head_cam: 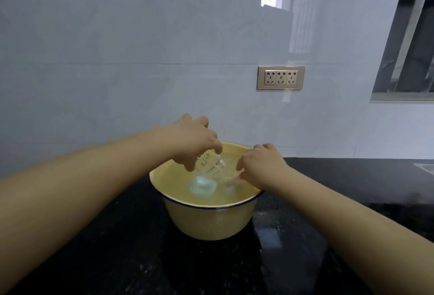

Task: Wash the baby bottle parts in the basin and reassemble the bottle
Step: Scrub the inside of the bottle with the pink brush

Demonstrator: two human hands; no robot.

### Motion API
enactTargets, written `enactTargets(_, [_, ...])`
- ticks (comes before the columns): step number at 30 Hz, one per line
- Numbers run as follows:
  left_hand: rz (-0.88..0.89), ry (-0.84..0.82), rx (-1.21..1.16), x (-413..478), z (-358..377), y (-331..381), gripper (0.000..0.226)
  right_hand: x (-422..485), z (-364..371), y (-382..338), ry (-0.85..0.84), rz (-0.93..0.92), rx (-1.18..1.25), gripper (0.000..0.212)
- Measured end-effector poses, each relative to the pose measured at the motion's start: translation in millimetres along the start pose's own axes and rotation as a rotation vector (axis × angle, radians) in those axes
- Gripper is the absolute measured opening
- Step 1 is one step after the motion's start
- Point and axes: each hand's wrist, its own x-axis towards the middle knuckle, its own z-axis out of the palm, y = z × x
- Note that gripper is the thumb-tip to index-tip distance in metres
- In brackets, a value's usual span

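Low in the middle of the head view, I see a cream-yellow basin (211,221) with a thin blue rim standing on the dark speckled bench (112,254). It is filled almost to the rim with water (173,177). Both hands reach in from the lower corners of the frame on bare forearms.

The left hand (192,144) sits over the upper left of the basin. It grips the clear bottle (210,164) from above, with fingers and thumb curled round its upper end. The bottle is tilted, its printed scale marks facing me and its lower end dipped in the water near the basin's centre. Just below it in the frame, a pale round part (202,185) lies under the surface, apart from both hands.

The right hand (260,165) is at the right side of the basin, wrist over the rim, fingers bent down with their tips in the water. Something faint and pinkish shows at those tips, but it is blurred. I cannot tell whether this hand holds anything.

Across the upper half of the frame, a pale glossy wall (117,48) carries a metal-coloured socket plate (280,78) with 3 outlets, right of centre. At the far right edge is a window (408,43).
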Motion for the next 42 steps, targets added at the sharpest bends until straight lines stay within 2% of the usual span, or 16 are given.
enactTargets(4, [-0.073, 0.095, -0.587, -7.3, 11.5, -4.6, 0.066, -6.9, -7.3, -2.1, -0.012, 0.048, 0.254, 0.031])
enactTargets(8, [-0.12, 0.198, -1.085, -14.8, 27.0, -3.4, 0.061, -16.9, -16.6, -3.9, 0.061, 0.199, 0.772, 0.029])
enactTargets(12, [-0.253, 0.388, -1.599, -19.4, 40.7, 11.2, 0.051, -21.3, -26.6, -7.1, 0.188, 0.26, 0.955, 0.03])
enactTargets(15, [-0.341, 0.478, -1.958, -21.8, 45.7, 28.1, 0.05, -23.3, -37.4, -9.0, 0.161, 0.265, 1.118, 0.047])
enactTargets(17, [-0.358, 0.527, -2.078, -22.0, 46.3, 40.1, 0.051, -24.1, -43.7, -10.3, 0.138, 0.247, 1.185, 0.049])
enactTargets(21, [-0.383, 0.649, -2.166, -20.7, 48.5, 58.2, 0.076, -24.2, -48.1, -16.7, 0.163, 0.23, 1.267, 0.046])
enactTargets(24, [-0.41, 0.773, -2.101, -20.6, 48.5, 67.8, 0.068, -25.0, -46.7, -24.1, 0.129, 0.209, 1.36, 0.049])
enactTargets(28, [-0.41, 0.851, -1.952, -24.2, 45.1, 79.1, 0.066, -26.3, -42.9, -29.5, 0.14, 0.233, 1.46, 0.055])
enactTargets(34, [-0.345, 0.816, -1.744, -31.3, 40.4, 80.4, 0.071, -41.7, -42.2, -27.7, 0.22, 0.244, 1.526, 0.052])
enactTargets(37, [-0.279, 0.801, -1.774, -33.8, 37.1, 79.3, 0.068, -47.6, -45.0, -27.5, 0.274, 0.256, 1.451, 0.058])
enactTargets(39, [-0.216, 0.776, -1.841, -34.9, 37.8, 76.9, 0.069, -51.4, -48.9, -20.7, 0.24, 0.224, 1.445, 0.054])
enactTargets(42, [-0.125, 0.714, -1.976, -37.8, 40.7, 73.2, 0.08, -58.7, -54.3, -1.7, 0.096, 0.092, 1.478, 0.047])
